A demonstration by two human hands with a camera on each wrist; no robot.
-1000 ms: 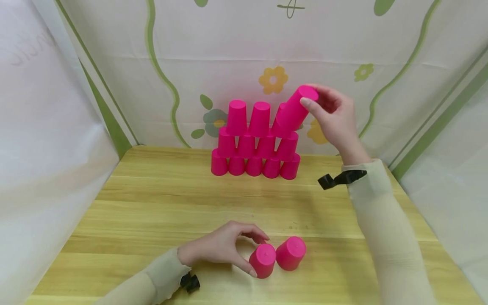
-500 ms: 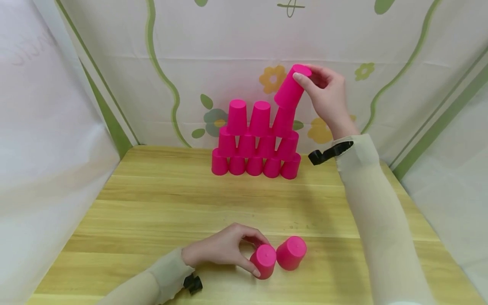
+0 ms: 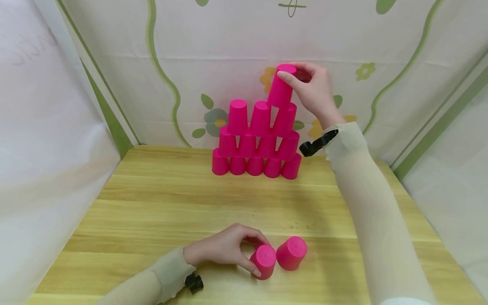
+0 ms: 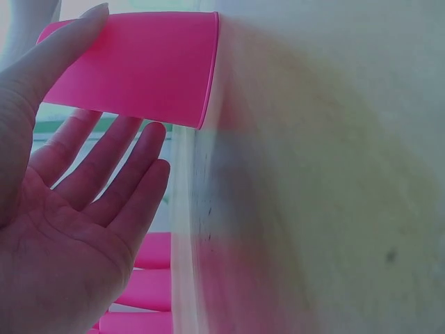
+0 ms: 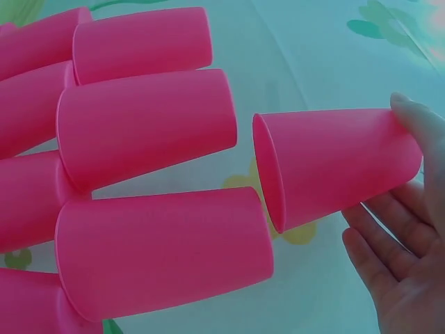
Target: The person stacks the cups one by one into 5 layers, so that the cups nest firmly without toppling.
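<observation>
My right hand (image 3: 314, 87) pinches a pink cup (image 3: 281, 89) upside down by its base end, thumb in front and fingers behind. In the right wrist view that cup (image 5: 341, 167) has its open rim just above the gap between two top-row cups; whether it touches them I cannot tell. Below it stands a wall of upside-down pink cups (image 3: 254, 144) in three stepped rows. Near the front, my left hand (image 3: 228, 245) holds another upside-down cup (image 3: 264, 262) between thumb and fingers, on the table. A loose cup (image 3: 291, 254) stands close to its right.
The wooden table (image 3: 171, 203) has the cup wall toward its back edge. Behind it hangs a white curtain (image 3: 236, 42) printed with flowers and vines, and more white cloth (image 3: 45, 127) encloses the sides.
My right hand has raised its cup from beside the top row, then moved it left and made it more upright over the two right-hand top cups. My left hand has barely shifted.
</observation>
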